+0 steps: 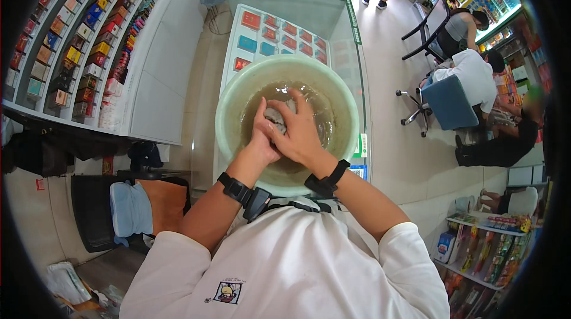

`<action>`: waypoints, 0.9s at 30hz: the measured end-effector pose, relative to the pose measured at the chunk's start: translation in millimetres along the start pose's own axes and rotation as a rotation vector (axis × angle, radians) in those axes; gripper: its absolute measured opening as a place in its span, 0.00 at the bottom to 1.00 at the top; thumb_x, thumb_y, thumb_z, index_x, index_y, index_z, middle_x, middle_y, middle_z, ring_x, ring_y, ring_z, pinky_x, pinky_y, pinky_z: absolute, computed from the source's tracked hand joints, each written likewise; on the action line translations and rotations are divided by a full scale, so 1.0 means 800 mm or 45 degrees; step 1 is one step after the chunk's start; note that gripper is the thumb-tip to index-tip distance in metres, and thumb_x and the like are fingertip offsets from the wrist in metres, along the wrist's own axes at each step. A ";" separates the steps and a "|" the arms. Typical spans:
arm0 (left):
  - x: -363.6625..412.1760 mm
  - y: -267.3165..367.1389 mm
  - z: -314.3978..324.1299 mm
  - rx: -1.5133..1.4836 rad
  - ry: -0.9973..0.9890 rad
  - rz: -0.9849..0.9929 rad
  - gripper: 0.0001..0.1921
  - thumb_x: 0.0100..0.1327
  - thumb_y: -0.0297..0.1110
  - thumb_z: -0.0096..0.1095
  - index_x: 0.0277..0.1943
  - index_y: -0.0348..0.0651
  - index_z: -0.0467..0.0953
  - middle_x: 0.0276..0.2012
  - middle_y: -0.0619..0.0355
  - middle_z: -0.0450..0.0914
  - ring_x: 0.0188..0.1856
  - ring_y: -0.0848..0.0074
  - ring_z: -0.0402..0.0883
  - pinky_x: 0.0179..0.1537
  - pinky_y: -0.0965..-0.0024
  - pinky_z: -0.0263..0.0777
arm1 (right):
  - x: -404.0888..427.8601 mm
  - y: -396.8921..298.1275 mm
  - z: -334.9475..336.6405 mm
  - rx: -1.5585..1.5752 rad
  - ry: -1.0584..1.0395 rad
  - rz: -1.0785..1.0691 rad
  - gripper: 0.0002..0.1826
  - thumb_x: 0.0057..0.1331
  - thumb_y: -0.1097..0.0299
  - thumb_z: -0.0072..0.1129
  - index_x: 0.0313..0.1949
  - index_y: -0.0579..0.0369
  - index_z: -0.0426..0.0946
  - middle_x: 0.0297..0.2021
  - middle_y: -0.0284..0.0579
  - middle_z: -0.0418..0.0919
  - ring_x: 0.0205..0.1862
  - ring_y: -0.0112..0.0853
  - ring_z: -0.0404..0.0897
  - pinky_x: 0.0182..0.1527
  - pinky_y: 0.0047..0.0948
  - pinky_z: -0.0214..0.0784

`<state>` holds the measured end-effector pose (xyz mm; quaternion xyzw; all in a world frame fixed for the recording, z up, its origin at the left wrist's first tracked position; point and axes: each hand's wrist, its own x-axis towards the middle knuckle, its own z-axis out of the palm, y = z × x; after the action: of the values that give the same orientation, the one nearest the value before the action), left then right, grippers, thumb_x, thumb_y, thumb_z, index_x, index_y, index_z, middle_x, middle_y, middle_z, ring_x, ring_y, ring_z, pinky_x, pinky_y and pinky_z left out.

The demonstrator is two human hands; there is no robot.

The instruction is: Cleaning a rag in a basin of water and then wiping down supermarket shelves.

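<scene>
A pale green plastic basin (pixel 351 122) holding murky brown water (pixel 324 107) stands on the glass display counter before me. Inside its rim, my left hand (pixel 263 138) and my right hand (pixel 298 129) close together around a bunched, wet greyish cloth (pixel 275 117). Most of the cloth is hidden by my fingers and palms. The water's surface shows ripples and glints around my fingertips. Black straps with small devices sit on both my wrists.
Boxed packs (pixel 269 33) lie in rows under the counter glass. A shelf of packs (pixel 89 51) rises at left, near a black chair (pixel 89 212) with a blue cushion (pixel 129 209). Several people are at right, one on a blue office chair (pixel 450 102). A goods rack (pixel 479 247) stands lower right.
</scene>
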<state>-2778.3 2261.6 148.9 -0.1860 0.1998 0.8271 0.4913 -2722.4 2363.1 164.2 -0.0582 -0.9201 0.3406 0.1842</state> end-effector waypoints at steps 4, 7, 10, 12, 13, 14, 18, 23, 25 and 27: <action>0.006 -0.011 -0.003 -0.058 0.007 0.135 0.36 0.73 0.70 0.34 0.72 0.56 0.68 0.70 0.54 0.72 0.70 0.57 0.72 0.70 0.47 0.66 | 0.010 0.012 0.000 -0.017 -0.030 -0.346 0.29 0.66 0.51 0.65 0.61 0.54 0.76 0.56 0.67 0.74 0.60 0.61 0.73 0.64 0.52 0.65; 0.009 -0.011 -0.002 -0.050 0.123 0.069 0.36 0.74 0.71 0.34 0.70 0.55 0.70 0.68 0.54 0.74 0.68 0.58 0.74 0.69 0.47 0.68 | 0.015 0.004 -0.003 0.164 -0.084 -0.126 0.26 0.66 0.45 0.64 0.53 0.52 0.82 0.54 0.64 0.75 0.58 0.61 0.74 0.60 0.55 0.68; 0.015 -0.014 -0.001 -0.043 0.238 0.008 0.36 0.74 0.71 0.33 0.68 0.54 0.71 0.66 0.54 0.76 0.67 0.58 0.77 0.67 0.46 0.70 | 0.025 -0.003 -0.006 0.202 -0.175 0.139 0.22 0.69 0.47 0.61 0.47 0.53 0.84 0.52 0.63 0.78 0.53 0.62 0.78 0.54 0.55 0.72; 0.021 -0.020 -0.005 -0.037 0.345 0.026 0.34 0.76 0.68 0.34 0.67 0.53 0.71 0.64 0.53 0.78 0.64 0.59 0.79 0.65 0.47 0.72 | 0.027 -0.004 -0.006 0.135 -0.174 0.166 0.20 0.70 0.49 0.60 0.46 0.53 0.84 0.47 0.62 0.78 0.48 0.60 0.78 0.50 0.53 0.72; 0.024 -0.022 -0.010 -0.032 0.448 0.044 0.31 0.78 0.65 0.34 0.67 0.52 0.71 0.61 0.53 0.79 0.61 0.59 0.81 0.63 0.48 0.74 | 0.028 -0.005 -0.006 0.101 -0.174 0.180 0.19 0.70 0.50 0.60 0.46 0.54 0.84 0.44 0.61 0.78 0.45 0.59 0.78 0.49 0.53 0.72; 0.027 -0.022 -0.015 -0.031 0.453 0.043 0.31 0.78 0.65 0.34 0.67 0.52 0.71 0.61 0.53 0.79 0.61 0.59 0.81 0.63 0.48 0.74 | 0.028 -0.006 -0.006 0.068 -0.175 0.194 0.18 0.70 0.52 0.60 0.46 0.54 0.84 0.41 0.60 0.78 0.43 0.58 0.78 0.47 0.52 0.72; 0.037 -0.025 0.001 0.233 0.494 0.146 0.32 0.78 0.64 0.35 0.64 0.46 0.74 0.59 0.51 0.81 0.60 0.60 0.82 0.60 0.50 0.75 | 0.038 0.022 0.003 0.095 -0.176 0.260 0.18 0.72 0.55 0.57 0.41 0.58 0.85 0.35 0.65 0.80 0.38 0.62 0.80 0.43 0.52 0.74; 0.066 -0.033 -0.037 0.353 0.559 0.297 0.26 0.79 0.53 0.38 0.62 0.42 0.75 0.58 0.50 0.81 0.58 0.60 0.82 0.58 0.57 0.76 | 0.048 0.041 0.023 0.206 -0.158 0.427 0.22 0.73 0.55 0.53 0.32 0.62 0.84 0.33 0.69 0.82 0.39 0.65 0.82 0.46 0.56 0.75; 0.073 -0.027 -0.046 0.690 0.745 0.443 0.27 0.78 0.50 0.40 0.57 0.33 0.79 0.57 0.39 0.82 0.59 0.52 0.82 0.58 0.55 0.75 | 0.054 0.031 0.018 0.187 -0.183 0.620 0.22 0.72 0.57 0.52 0.29 0.62 0.85 0.29 0.68 0.82 0.38 0.64 0.82 0.48 0.55 0.75; 0.080 -0.013 -0.043 1.081 0.845 0.485 0.29 0.77 0.49 0.40 0.53 0.29 0.80 0.55 0.33 0.82 0.57 0.46 0.81 0.58 0.52 0.74 | 0.060 0.041 0.022 0.185 -0.118 0.670 0.22 0.72 0.57 0.52 0.29 0.63 0.85 0.30 0.68 0.82 0.38 0.65 0.82 0.48 0.55 0.75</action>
<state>-2794.0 2296.1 85.9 -0.1829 0.6882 0.6456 0.2759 -2773.9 2388.9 144.8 -0.2662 -0.8541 0.4440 0.0507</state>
